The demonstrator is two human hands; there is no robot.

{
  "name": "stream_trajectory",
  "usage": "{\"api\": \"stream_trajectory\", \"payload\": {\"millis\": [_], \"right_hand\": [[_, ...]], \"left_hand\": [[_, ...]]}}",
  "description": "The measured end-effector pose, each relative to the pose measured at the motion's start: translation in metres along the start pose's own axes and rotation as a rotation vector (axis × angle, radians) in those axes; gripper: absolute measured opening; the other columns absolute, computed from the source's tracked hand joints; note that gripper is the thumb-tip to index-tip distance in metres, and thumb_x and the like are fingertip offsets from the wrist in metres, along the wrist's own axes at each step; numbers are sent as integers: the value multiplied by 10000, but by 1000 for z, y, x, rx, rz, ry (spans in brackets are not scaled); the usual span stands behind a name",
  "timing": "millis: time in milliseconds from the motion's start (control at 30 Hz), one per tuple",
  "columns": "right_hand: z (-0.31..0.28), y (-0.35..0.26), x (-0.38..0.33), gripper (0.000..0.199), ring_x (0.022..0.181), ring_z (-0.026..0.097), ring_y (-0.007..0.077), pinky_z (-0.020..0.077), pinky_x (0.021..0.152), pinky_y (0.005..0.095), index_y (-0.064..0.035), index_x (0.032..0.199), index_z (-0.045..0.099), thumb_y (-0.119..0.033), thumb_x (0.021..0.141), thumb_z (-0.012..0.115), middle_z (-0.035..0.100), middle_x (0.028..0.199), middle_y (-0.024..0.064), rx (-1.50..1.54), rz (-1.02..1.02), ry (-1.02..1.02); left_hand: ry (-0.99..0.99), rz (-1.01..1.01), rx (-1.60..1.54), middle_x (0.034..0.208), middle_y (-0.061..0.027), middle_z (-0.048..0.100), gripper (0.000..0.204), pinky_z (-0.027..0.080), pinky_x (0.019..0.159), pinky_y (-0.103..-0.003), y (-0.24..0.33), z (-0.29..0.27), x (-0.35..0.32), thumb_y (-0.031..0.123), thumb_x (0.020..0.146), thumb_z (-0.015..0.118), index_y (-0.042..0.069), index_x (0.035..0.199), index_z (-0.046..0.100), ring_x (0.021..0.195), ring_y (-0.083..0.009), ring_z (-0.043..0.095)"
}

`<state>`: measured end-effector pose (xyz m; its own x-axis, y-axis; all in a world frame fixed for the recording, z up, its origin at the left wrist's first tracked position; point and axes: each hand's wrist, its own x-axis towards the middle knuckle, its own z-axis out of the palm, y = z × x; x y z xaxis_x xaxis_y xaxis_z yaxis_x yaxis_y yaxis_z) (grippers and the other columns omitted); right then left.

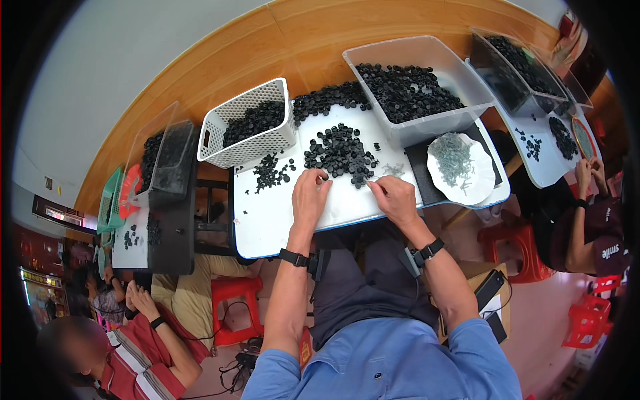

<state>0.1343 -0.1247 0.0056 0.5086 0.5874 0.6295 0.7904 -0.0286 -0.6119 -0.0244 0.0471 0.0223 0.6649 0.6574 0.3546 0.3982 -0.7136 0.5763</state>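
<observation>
On the white tabletop in front of me lies a heap of small round black knob-like parts. My left hand is at the heap's near left edge, thumb and fingers closed; whatever they may hold is hidden. At its near right edge, my right hand pinches with thumb and forefinger, and the tiny thing between them, if any, is too small to name. Smaller black pieces lie scattered left of the heap. A few thin clear pieces rest beyond my right hand.
Behind stand a white perforated basket and a large clear bin, both holding black parts. A white scalloped plate with thin clear pieces sits on a black mat at right. People sit at neighbouring tables left and right; red stools stand between.
</observation>
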Motion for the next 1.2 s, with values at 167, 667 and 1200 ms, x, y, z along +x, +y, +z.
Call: {"api": "stream_trajectory", "payload": {"millis": [167, 667, 1200], "right_hand": [[-2, 5, -4, 161, 581, 626, 287, 481, 556, 373, -9, 798, 702, -108, 899, 779, 653, 704, 122, 28, 57, 47], [-47, 10, 23, 50, 650, 623, 182, 495, 611, 307, -12, 933, 736, -38, 890, 731, 686, 839, 85, 130, 324, 58], [-18, 9, 39, 97, 820, 714, 340, 563, 737, 448, -62, 899, 765, -107, 861, 688, 697, 888, 109, -393, 65, -437]], "left_hand": [[25, -70, -41, 876, -107, 608, 256, 518, 778, -417, 5, 4, -1, 72, 832, 816, 28, 1066, 723, 840, -288, 625], [181, -53, -193, 884, -58, 738, 217, 519, 736, -335, 15, 27, -26, 136, 844, 823, 58, 1023, 730, 764, -189, 628], [168, -67, -235, 887, -54, 708, 228, 509, 757, -361, 17, 27, -31, 145, 835, 828, 80, 1031, 729, 810, -218, 631]]}}
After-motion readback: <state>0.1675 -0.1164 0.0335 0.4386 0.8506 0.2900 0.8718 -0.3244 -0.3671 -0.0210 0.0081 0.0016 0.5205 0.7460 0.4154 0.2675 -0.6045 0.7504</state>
